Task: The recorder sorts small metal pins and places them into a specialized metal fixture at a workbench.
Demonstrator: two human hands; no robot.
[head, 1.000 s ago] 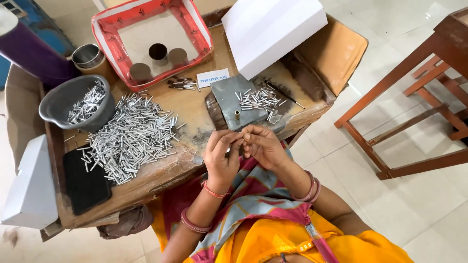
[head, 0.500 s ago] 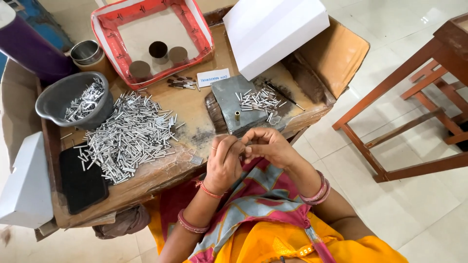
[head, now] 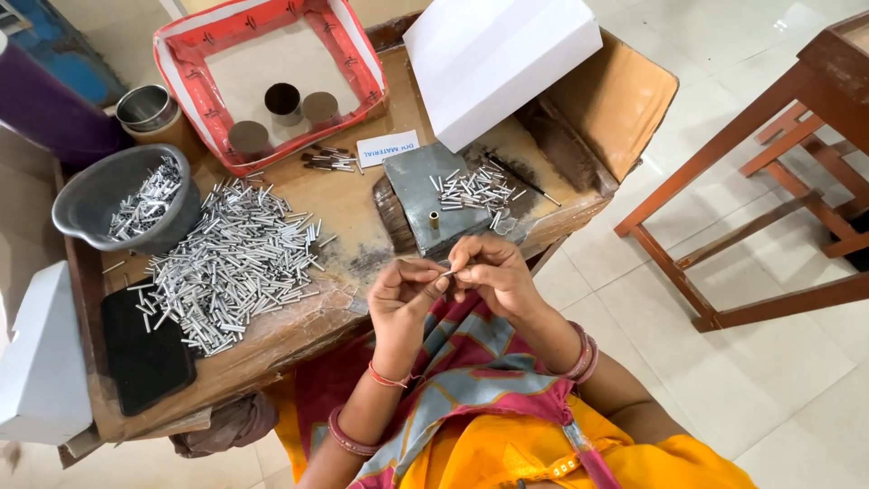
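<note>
A small metal tube (head: 446, 269), possibly more than one, is pinched between left hand (head: 405, 294) and right hand (head: 489, 274), fingertips closed, near the table (head: 362, 204) edge, right of the tube pile (head: 231, 263).

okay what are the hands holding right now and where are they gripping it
Both hands, left hand and right hand, pinch one small silver tube between their fingertips, apparently near its ends; the exact grip is too small to tell.
</note>
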